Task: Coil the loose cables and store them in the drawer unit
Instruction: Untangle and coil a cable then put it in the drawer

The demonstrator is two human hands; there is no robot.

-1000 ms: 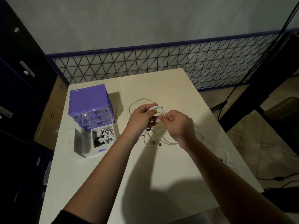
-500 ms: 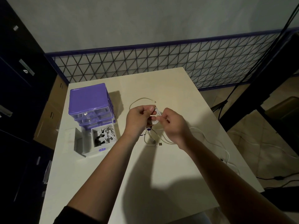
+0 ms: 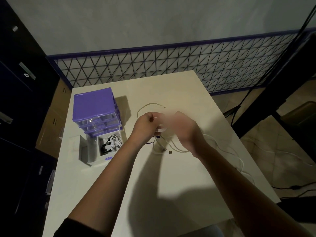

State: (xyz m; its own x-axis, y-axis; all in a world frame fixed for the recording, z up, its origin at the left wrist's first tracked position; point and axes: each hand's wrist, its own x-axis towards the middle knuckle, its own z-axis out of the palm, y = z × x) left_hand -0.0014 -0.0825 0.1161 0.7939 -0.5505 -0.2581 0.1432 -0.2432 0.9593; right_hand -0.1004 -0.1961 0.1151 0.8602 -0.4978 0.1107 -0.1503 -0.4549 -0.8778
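My left hand (image 3: pixel 145 124) holds a small coil of white cable (image 3: pixel 160 129) above the middle of the table, fingers curled round it. My right hand (image 3: pixel 183 129), blurred with motion, is just right of the coil and seems to grip the same cable. Loose white cable (image 3: pixel 171 147) lies in loops under both hands and trails off the table's right edge. A purple drawer unit (image 3: pixel 94 106) stands at the left. Its bottom drawer (image 3: pixel 106 157) is pulled out and holds coiled black and white cables.
A second small white tray (image 3: pixel 82 147) sits left of the open drawer. A beige cable end (image 3: pixel 150 105) curls behind my hands. The white table (image 3: pixel 119 185) ends near a wire grid fence; dark cabinets stand left, a black frame and floor cables right.
My right hand has swung up and to the right beside the coil and is now blurred. My left hand stays in place holding the coil.
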